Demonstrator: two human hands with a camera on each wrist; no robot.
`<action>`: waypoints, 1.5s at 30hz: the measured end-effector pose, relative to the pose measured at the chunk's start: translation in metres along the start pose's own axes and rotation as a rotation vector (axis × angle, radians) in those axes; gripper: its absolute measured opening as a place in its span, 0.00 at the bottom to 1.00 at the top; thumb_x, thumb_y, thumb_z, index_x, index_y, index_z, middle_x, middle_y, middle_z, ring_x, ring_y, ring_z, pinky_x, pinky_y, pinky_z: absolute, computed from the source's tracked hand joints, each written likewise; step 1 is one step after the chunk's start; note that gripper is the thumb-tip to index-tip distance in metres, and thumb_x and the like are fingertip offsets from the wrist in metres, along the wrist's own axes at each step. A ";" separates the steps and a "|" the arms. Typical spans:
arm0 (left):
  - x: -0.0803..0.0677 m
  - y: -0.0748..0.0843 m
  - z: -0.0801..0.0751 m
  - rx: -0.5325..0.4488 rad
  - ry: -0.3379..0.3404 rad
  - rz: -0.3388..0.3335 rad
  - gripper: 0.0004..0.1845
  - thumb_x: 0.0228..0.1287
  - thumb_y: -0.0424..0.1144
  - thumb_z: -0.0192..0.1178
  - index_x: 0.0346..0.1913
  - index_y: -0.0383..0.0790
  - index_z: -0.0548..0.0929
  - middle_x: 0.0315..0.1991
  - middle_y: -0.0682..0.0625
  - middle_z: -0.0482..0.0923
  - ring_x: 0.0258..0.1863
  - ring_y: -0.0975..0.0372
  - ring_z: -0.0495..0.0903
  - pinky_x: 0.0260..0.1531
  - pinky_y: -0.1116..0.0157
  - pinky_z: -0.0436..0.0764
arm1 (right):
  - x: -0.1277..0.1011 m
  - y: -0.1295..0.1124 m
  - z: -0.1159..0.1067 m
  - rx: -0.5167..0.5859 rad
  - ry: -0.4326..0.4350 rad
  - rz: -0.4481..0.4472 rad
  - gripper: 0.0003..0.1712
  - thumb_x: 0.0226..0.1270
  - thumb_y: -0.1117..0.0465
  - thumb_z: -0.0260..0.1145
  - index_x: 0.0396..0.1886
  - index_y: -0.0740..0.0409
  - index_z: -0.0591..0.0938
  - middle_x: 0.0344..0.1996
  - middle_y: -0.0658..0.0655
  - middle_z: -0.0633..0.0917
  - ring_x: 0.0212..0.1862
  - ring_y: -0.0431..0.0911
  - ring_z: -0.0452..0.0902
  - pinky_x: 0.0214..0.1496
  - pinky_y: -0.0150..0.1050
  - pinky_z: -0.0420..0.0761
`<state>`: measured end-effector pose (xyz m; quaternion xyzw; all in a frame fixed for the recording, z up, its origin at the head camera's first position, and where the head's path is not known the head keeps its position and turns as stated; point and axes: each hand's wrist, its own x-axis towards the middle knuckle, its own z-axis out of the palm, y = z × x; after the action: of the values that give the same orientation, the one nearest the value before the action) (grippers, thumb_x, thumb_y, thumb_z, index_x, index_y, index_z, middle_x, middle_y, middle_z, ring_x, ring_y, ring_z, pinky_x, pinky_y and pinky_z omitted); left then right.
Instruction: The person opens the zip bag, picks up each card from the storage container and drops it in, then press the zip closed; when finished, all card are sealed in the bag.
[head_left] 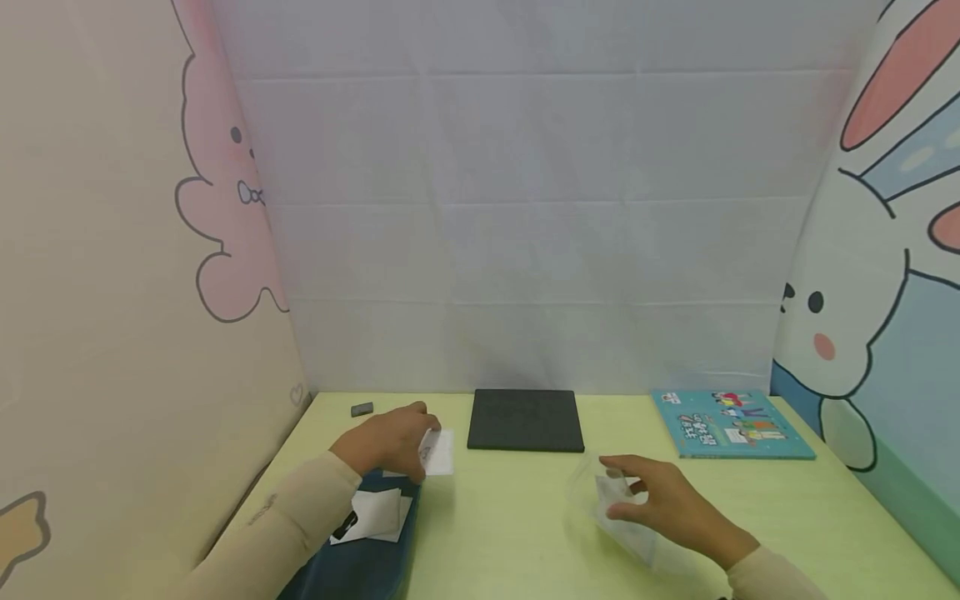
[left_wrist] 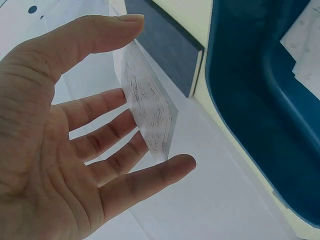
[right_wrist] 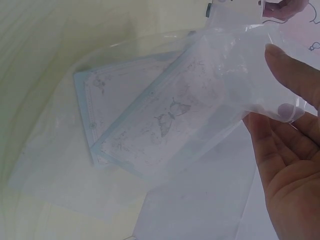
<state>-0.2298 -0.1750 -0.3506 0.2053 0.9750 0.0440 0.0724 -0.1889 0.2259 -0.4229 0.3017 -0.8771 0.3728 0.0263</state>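
My left hand (head_left: 390, 440) holds a small stack of white cards (head_left: 437, 451) by the edges, thumb on one side and fingers on the other; the left wrist view shows the cards (left_wrist: 150, 112) edge-on with faint print. It hovers over the table left of centre, above a dark blue tray (head_left: 360, 554). My right hand (head_left: 660, 500) grips a clear plastic bag (head_left: 626, 521) at the front right. The right wrist view shows the bag (right_wrist: 165, 130) holding light-blue-bordered cards with a butterfly drawing, my fingers (right_wrist: 295, 85) pinching its edge.
A black pad (head_left: 526, 420) lies at the back centre of the green table (head_left: 510, 517). A teal picture book (head_left: 731, 423) lies back right, a small grey block (head_left: 362, 409) back left. White papers (head_left: 375, 515) sit in the blue tray. Curtain walls enclose three sides.
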 end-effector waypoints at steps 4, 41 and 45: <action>0.008 0.008 0.000 0.007 -0.003 0.029 0.38 0.45 0.43 0.80 0.63 0.41 0.79 0.49 0.49 0.72 0.36 0.61 0.73 0.35 0.58 0.78 | -0.001 0.001 0.001 -0.007 0.007 -0.003 0.38 0.60 0.51 0.76 0.66 0.65 0.76 0.58 0.65 0.81 0.45 0.54 0.83 0.45 0.46 0.84; 0.044 0.099 -0.002 0.091 0.018 0.192 0.33 0.44 0.49 0.80 0.57 0.47 0.83 0.40 0.57 0.73 0.32 0.66 0.72 0.30 0.66 0.75 | 0.001 -0.001 0.001 0.001 -0.008 0.023 0.38 0.59 0.53 0.77 0.66 0.64 0.76 0.57 0.64 0.81 0.46 0.54 0.83 0.45 0.44 0.83; 0.045 0.109 0.001 0.098 0.014 0.196 0.32 0.45 0.50 0.80 0.55 0.47 0.82 0.39 0.58 0.73 0.32 0.67 0.72 0.31 0.66 0.75 | 0.001 -0.001 0.001 0.000 -0.007 0.019 0.38 0.59 0.53 0.77 0.66 0.64 0.76 0.58 0.65 0.81 0.46 0.54 0.83 0.45 0.42 0.83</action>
<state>-0.2273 -0.0576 -0.3446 0.3025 0.9518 0.0047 0.0509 -0.1886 0.2243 -0.4229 0.2948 -0.8799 0.3722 0.0195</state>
